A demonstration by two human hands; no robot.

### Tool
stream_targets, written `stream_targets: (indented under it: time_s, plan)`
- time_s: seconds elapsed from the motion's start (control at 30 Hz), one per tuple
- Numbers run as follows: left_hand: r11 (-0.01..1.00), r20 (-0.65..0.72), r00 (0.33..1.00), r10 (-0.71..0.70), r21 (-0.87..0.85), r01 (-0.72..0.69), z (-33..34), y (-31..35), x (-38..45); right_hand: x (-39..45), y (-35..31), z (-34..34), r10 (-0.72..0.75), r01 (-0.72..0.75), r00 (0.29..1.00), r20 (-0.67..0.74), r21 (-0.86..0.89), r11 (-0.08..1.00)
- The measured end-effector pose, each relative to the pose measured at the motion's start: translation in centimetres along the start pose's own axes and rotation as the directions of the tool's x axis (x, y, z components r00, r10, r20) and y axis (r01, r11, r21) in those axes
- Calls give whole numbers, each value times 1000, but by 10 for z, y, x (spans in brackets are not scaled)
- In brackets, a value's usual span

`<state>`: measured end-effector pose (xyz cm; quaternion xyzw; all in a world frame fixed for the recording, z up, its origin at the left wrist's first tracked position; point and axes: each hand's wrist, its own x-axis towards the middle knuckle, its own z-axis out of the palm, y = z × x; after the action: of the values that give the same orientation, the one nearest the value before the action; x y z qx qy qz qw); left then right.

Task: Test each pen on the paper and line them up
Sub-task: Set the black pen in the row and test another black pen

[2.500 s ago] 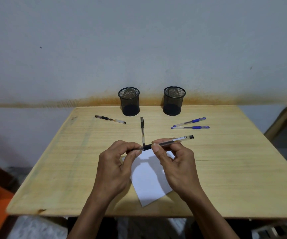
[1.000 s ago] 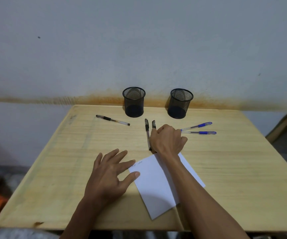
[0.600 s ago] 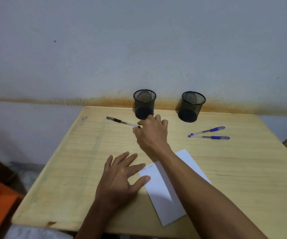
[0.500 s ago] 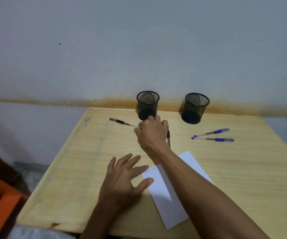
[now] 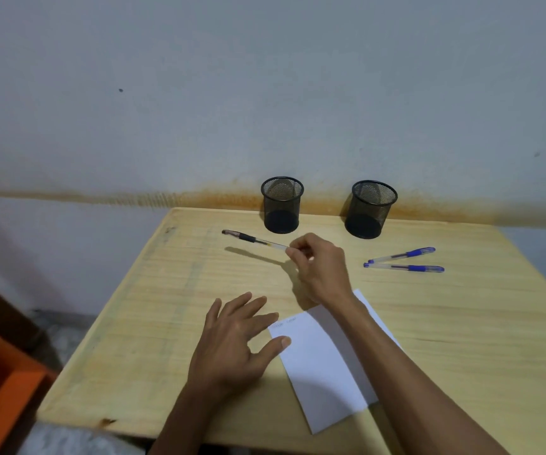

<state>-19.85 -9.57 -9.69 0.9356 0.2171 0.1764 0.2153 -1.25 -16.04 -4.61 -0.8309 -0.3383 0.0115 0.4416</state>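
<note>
Right hand (image 5: 322, 267) is pinching the back end of a black pen (image 5: 253, 239), and the shadow under it says the pen's lifted off the table (image 5: 461, 323), tip end pointing left. My guess is it's the next one up for a scribble. Left hand (image 5: 235, 343) lies flat with fingers spread and nothing in it, thumb pressing the paper (image 5: 317, 366) edge, probably so the sheet won't slide once the writing starts. There are already faint marks near the paper's top corner. 2 blue pens (image 5: 404, 261) lie close together off to the right, nearly parallel, so that could be the lineup starting. Both mesh cups (image 5: 282, 205) at the back look empty.
</note>
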Motion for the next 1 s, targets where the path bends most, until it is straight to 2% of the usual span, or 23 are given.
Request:
stream_targets:
  time_s: [0.07, 0.13, 0.2, 0.27, 0.4, 0.57, 0.67, 0.7, 0.77, 0.87, 0.93, 1.0]
  plan:
    - [991, -126, 991, -35, -132, 19, -4, 5, -1, -19, 1, -29, 23, -19, 999, -27, 158, 987]
    - [969, -339, 935, -106, -247, 21, -15, 17, -2, -39, 2, -55, 20, -13, 999, -36, 198, 980]
    - [966, -475, 867, -148, -258, 24, -28, 33, -4, -55, 5, -77, 13, -7, 1000, -27, 209, 978]
    - [977, -516, 852, -86, -210, -28, -36, 44, -3, -68, 9, -94, -3, 8, 1000, -24, 200, 980]
    - [992, -397, 913, 90, -46, -118, -39, 53, 3, -82, 12, -118, -38, 39, 999, -9, 276, 960]
    - [976, -273, 959, 82, -173, -133, -37, 69, 3, -85, 11, -124, 27, 12, 998, -64, 543, 839]
    - [961, -270, 962, 38, -253, -109, -35, 81, 2, -91, 5, -118, 139, -108, 990, 10, 682, 724]
    - [959, -273, 961, 42, -258, -115, -35, 86, 3, -94, 2, -114, 170, -159, 984, 53, 691, 705]
    - [956, -282, 956, 76, -251, -150, -35, 94, 3, -102, -2, -104, 177, -201, 979, 102, 632, 748]
    - [948, -282, 952, 122, -251, -196, -38, 102, 4, -111, -5, -90, 124, -174, 984, 125, 605, 777]
    - [955, -272, 950, 154, -206, -213, -43, 100, 3, -107, -3, -95, 108, -144, 990, 96, 625, 767]
    - [970, -294, 954, 56, -209, -122, -53, 84, 2, -93, 8, -116, 169, -112, 985, -19, 677, 728]
